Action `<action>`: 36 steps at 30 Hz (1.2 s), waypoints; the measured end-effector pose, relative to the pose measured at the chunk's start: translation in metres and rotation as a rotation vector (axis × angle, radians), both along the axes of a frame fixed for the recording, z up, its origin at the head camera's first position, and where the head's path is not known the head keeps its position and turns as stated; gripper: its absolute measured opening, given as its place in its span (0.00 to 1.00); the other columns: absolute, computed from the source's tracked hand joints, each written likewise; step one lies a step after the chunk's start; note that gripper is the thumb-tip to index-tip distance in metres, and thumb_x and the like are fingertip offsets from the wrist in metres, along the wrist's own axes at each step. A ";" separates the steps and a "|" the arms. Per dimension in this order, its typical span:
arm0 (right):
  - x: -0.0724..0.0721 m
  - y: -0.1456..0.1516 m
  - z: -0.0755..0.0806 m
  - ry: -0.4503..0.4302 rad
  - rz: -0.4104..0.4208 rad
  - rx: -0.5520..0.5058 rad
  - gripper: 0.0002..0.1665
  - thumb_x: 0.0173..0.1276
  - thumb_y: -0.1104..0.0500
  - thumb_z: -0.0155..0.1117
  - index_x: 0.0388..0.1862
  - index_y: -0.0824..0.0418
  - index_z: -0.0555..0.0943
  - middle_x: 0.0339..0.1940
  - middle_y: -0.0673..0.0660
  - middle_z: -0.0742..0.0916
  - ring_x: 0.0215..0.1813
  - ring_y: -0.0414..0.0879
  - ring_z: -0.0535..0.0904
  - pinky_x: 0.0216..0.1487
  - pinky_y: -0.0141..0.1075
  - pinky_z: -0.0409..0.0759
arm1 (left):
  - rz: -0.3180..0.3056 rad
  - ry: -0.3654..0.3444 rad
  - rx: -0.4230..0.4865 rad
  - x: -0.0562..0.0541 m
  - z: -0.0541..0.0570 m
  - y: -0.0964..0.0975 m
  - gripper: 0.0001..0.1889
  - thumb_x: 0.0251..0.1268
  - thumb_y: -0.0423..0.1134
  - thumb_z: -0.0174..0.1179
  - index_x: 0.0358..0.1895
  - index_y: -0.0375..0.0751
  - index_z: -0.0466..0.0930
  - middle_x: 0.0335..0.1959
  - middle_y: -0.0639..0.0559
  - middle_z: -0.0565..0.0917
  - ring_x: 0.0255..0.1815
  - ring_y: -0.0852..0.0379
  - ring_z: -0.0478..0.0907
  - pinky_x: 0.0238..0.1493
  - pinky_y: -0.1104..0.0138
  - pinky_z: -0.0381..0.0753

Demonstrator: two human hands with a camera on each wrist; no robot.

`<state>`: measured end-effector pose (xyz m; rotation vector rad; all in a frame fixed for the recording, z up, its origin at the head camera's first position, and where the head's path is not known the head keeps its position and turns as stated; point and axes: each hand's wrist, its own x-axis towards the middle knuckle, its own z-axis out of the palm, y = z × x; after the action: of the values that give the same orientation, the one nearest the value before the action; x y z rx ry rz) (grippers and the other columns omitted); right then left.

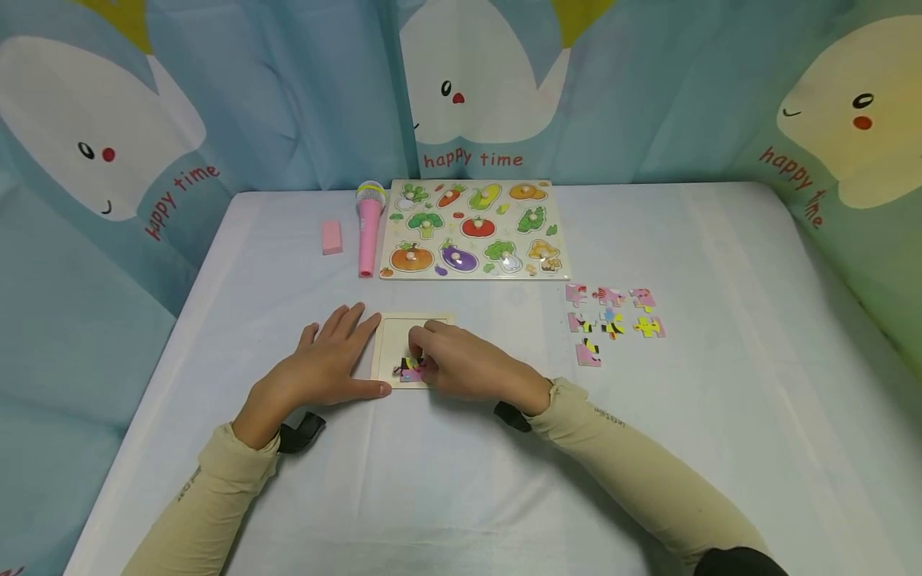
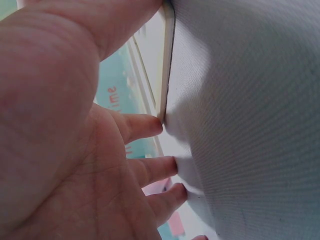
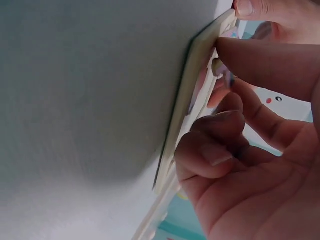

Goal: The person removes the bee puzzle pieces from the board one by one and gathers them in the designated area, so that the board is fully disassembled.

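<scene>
A small wooden puzzle tray [image 1: 394, 336] lies on the table between both hands. My left hand [image 1: 324, 372] rests beside it with fingers spread, its thumb at the lower left corner and a fingertip touching the left edge. Over the tray's right side, my right hand [image 1: 464, 364] pinches a small puzzle piece [image 3: 219, 68] between thumb and index finger; its picture is mostly hidden by the fingers. Pink, black and yellow puzzle pieces [image 1: 409, 374] lie in the tray's lower part, partly covered by the right hand.
Several loose puzzle pieces [image 1: 611, 322] lie in rows to the right. Behind the tray is a vegetable puzzle board [image 1: 471, 248], with a pink toy microphone [image 1: 369, 236] and a pink block [image 1: 331, 238] to its left. A printed curtain [image 1: 302, 96] surrounds the table.
</scene>
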<state>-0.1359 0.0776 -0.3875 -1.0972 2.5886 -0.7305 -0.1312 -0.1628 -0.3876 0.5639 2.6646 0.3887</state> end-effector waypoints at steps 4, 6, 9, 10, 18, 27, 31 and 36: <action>0.000 0.001 -0.002 0.002 0.014 -0.067 0.11 0.68 0.72 0.70 0.42 0.62 0.77 0.37 0.52 0.81 0.40 0.45 0.75 0.44 0.36 0.76 | 0.001 -0.004 0.003 0.000 0.000 0.000 0.58 0.65 0.62 0.74 0.86 0.33 0.52 0.87 0.30 0.48 0.86 0.28 0.41 0.76 0.26 0.43; 0.000 0.001 -0.004 -0.008 0.017 -0.103 0.11 0.69 0.72 0.70 0.40 0.61 0.78 0.35 0.51 0.82 0.39 0.44 0.76 0.43 0.35 0.76 | 0.001 -0.006 0.006 0.000 -0.001 0.000 0.58 0.65 0.61 0.74 0.86 0.33 0.52 0.87 0.30 0.48 0.86 0.28 0.41 0.76 0.26 0.43; 0.000 0.001 -0.006 -0.024 0.014 -0.150 0.10 0.70 0.72 0.69 0.39 0.61 0.78 0.33 0.49 0.83 0.37 0.42 0.76 0.41 0.33 0.76 | -0.001 -0.004 0.008 0.000 -0.002 -0.001 0.58 0.65 0.61 0.74 0.86 0.33 0.52 0.87 0.30 0.48 0.86 0.28 0.41 0.76 0.26 0.43; 0.000 0.002 -0.006 -0.032 0.007 -0.163 0.10 0.71 0.72 0.68 0.39 0.60 0.78 0.32 0.49 0.83 0.36 0.41 0.76 0.41 0.33 0.76 | -0.002 -0.003 0.010 0.000 -0.002 -0.001 0.58 0.65 0.61 0.74 0.86 0.33 0.52 0.87 0.30 0.48 0.86 0.28 0.41 0.76 0.26 0.43; 0.001 0.010 -0.002 -0.101 -0.064 -0.240 0.08 0.71 0.71 0.67 0.40 0.60 0.79 0.32 0.48 0.82 0.36 0.41 0.76 0.38 0.33 0.75 | -0.002 0.003 0.007 0.000 -0.003 0.000 0.58 0.65 0.61 0.74 0.86 0.33 0.52 0.87 0.30 0.48 0.86 0.28 0.41 0.76 0.26 0.43; 0.003 0.028 0.001 -0.151 -0.115 -0.262 0.07 0.71 0.70 0.68 0.41 0.60 0.80 0.29 0.47 0.81 0.33 0.42 0.76 0.35 0.33 0.75 | -0.007 -0.002 -0.003 0.001 0.001 0.000 0.59 0.64 0.64 0.73 0.86 0.34 0.51 0.87 0.30 0.48 0.86 0.28 0.42 0.75 0.26 0.44; 0.004 0.035 0.002 -0.146 -0.137 -0.274 0.07 0.72 0.71 0.68 0.41 0.61 0.80 0.30 0.48 0.82 0.35 0.42 0.76 0.37 0.34 0.76 | 0.000 -0.006 -0.001 0.001 0.001 0.000 0.60 0.64 0.65 0.73 0.86 0.34 0.51 0.87 0.30 0.47 0.86 0.28 0.41 0.76 0.26 0.43; 0.006 0.047 0.002 -0.129 -0.162 -0.305 0.07 0.71 0.71 0.68 0.40 0.62 0.81 0.31 0.48 0.83 0.35 0.43 0.77 0.38 0.35 0.77 | 0.000 -0.006 0.005 0.000 -0.001 0.000 0.59 0.64 0.63 0.73 0.86 0.34 0.51 0.87 0.30 0.47 0.86 0.28 0.41 0.76 0.26 0.42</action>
<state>-0.1302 0.1247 -0.3858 -0.8876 2.5329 -1.2239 -0.1316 -0.1629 -0.3887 0.5632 2.6591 0.3964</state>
